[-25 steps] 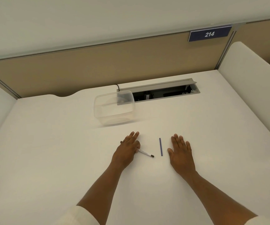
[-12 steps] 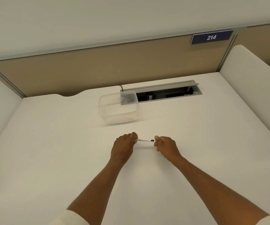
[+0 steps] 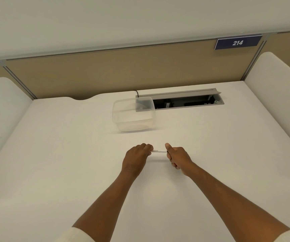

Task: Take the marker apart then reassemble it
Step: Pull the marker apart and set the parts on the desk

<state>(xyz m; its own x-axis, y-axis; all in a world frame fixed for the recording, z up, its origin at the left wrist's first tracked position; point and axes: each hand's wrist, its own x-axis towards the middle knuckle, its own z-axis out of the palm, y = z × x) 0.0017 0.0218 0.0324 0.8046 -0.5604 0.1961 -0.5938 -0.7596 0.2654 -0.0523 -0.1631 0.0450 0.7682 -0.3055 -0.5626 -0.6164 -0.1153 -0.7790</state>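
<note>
A thin white marker (image 3: 159,151) is held level just above the white desk (image 3: 70,163), a little in front of me. My left hand (image 3: 137,159) is closed around its left end. My right hand (image 3: 177,158) is fisted on its right end, thumb pointing up, and covers the dark tip. Only the short middle stretch of the barrel shows between the two hands. The thin blue stick is not visible on the desk, and I cannot tell whether it is inside my right fist.
A clear plastic container (image 3: 133,114) stands beyond the hands, towards the back of the desk. Behind it is an open grey cable hatch (image 3: 187,100). White side panels (image 3: 277,88) flank the desk, and a tan partition carries a "214" sign (image 3: 237,42).
Both hands lay flat on the desk, the marker under the left and the blue stick beside the right. They have since closed on the marker's two ends and lifted it; the blue stick has gone from sight.
</note>
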